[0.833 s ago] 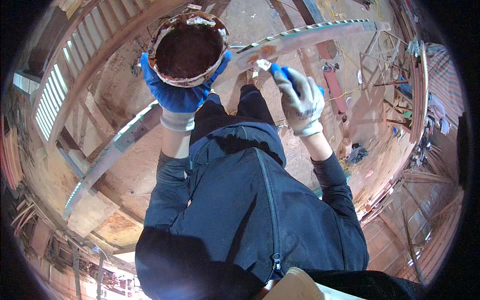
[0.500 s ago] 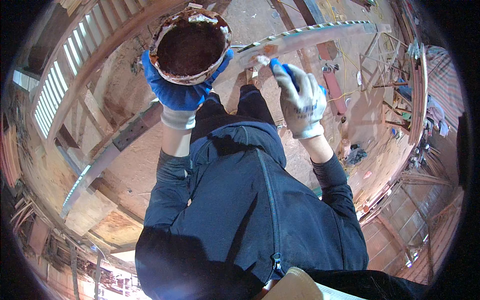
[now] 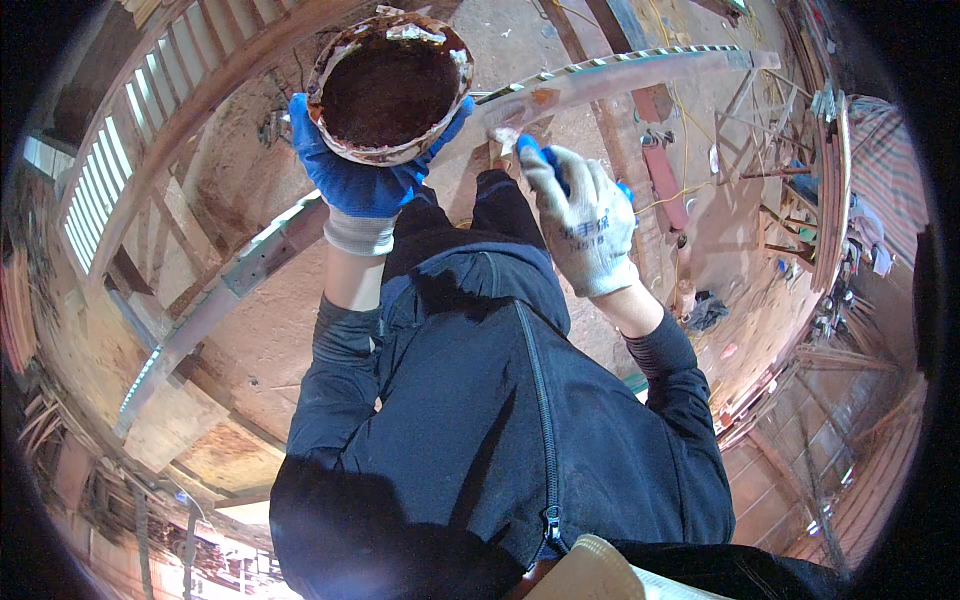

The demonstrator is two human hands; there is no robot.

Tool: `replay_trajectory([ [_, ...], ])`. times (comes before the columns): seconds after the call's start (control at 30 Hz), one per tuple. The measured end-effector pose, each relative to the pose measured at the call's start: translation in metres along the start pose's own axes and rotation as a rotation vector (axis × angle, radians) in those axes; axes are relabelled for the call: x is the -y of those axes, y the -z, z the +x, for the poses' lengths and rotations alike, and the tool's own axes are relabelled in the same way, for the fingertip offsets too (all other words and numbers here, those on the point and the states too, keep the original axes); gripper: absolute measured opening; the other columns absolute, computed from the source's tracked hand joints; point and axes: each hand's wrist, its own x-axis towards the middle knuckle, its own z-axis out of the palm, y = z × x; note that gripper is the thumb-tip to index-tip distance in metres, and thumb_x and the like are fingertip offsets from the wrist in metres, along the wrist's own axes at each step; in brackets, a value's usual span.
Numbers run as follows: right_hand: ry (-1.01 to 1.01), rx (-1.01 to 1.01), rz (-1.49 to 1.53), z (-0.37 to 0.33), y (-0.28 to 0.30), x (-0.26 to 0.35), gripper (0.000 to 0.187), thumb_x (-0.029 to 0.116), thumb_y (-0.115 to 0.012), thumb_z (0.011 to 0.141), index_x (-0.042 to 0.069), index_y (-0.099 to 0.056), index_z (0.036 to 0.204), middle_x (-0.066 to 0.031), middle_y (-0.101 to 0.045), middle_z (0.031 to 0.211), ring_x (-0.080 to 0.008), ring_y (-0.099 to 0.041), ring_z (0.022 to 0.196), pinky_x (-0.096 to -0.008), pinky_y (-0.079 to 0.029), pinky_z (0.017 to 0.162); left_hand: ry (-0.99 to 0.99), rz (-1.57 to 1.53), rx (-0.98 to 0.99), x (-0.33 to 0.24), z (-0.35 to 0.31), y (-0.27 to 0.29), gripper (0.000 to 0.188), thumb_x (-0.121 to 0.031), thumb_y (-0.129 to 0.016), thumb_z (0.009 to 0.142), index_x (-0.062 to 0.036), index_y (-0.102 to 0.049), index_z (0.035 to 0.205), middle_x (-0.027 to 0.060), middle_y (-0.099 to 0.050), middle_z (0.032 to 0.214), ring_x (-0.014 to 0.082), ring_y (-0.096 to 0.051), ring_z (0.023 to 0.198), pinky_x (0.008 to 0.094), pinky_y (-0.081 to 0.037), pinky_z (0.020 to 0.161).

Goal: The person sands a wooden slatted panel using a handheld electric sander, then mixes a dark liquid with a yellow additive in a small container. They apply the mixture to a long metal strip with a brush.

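My left hand (image 3: 362, 188), in a blue-and-white work glove, is closed round the underside of a round tub (image 3: 388, 157). Its rim is crusted with pale and brown smears, and dark brown stuff lies inside. My gloved right hand (image 3: 588, 225) is closed on a small tool (image 3: 506, 137) with a whitish, smeared end; the fingers hide most of it, so its exact kind cannot be made out. That end is right of the tub, and in the picture overlaps the near edge of a long curved beam (image 3: 600, 80). I cannot tell whether they touch.
Another curved piece (image 3: 250, 265) runs down at the left, with a slatted curved wooden frame (image 3: 125, 215) beyond it. A red cylinder (image 3: 664, 185) and yellow cord (image 3: 690, 130) lie on the floor to the right. Timber strips (image 3: 832, 200) are stacked at the far right.
My right hand has moved left and slightly nearer to me with the small tool. The tub in my left hand has shifted a little to the right.
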Motion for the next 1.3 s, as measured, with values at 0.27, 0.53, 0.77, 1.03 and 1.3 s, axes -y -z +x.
replay_trajectory([
  [0.27,0.019,-0.052,0.041,0.007,-0.017,-0.018,0.054,0.011,-0.063,0.074,0.017,-0.055,0.127,-0.0059,-0.058,0.107,-0.0218,-0.059,0.081,-0.0340,-0.050,0.062,-0.013,0.208,-0.141,0.000,0.001,-0.004,0.090,-0.069,-0.051,0.078,-0.0149,-0.028,0.147,0.0186,-0.027,0.151,0.0415,-0.025,0.139,0.0666,-0.015,0.111],
  [0.53,0.032,-0.104,0.077,0.011,-0.018,-0.023,0.053,0.012,-0.063,0.071,0.020,-0.059,0.124,-0.0047,-0.059,0.108,-0.0214,-0.059,0.081,-0.0338,-0.051,0.061,-0.032,0.060,-0.105,-0.005,-0.003,-0.001,0.084,-0.069,-0.051,0.080,-0.0180,-0.034,0.144,0.0208,-0.032,0.147,0.0475,-0.034,0.131,0.0677,-0.027,0.106],
  [0.77,0.060,-0.094,0.102,0.007,-0.014,-0.022,0.050,0.011,-0.064,0.074,0.021,-0.059,0.122,-0.0042,-0.060,0.105,-0.0215,-0.059,0.079,-0.0326,-0.050,0.061,-0.032,0.077,-0.114,-0.005,-0.004,0.001,0.083,-0.068,-0.053,0.080,-0.0179,-0.035,0.143,0.0197,-0.034,0.146,0.0466,-0.038,0.129,0.0665,-0.030,0.105],
  [1.03,0.072,-0.109,0.035,0.002,-0.016,-0.026,0.043,0.013,-0.065,0.075,0.022,-0.062,0.117,-0.0044,-0.061,0.103,-0.0216,-0.060,0.078,-0.0344,-0.051,0.059,-0.038,0.117,-0.185,-0.007,-0.003,-0.003,0.080,-0.067,-0.053,0.080,-0.0193,-0.038,0.142,0.0177,-0.036,0.145,0.0457,-0.039,0.129,0.0660,-0.032,0.104],
  [1.3,0.079,-0.090,-0.043,0.003,-0.017,-0.027,0.045,0.017,-0.063,0.078,0.021,-0.059,0.123,-0.0035,-0.059,0.104,-0.0204,-0.059,0.083,-0.0330,-0.050,0.061,-0.023,0.115,-0.177,-0.007,-0.003,-0.001,0.081,-0.068,-0.052,0.080,-0.0190,-0.036,0.142,0.0197,-0.035,0.145,0.0471,-0.039,0.128,0.0668,-0.032,0.104],
])
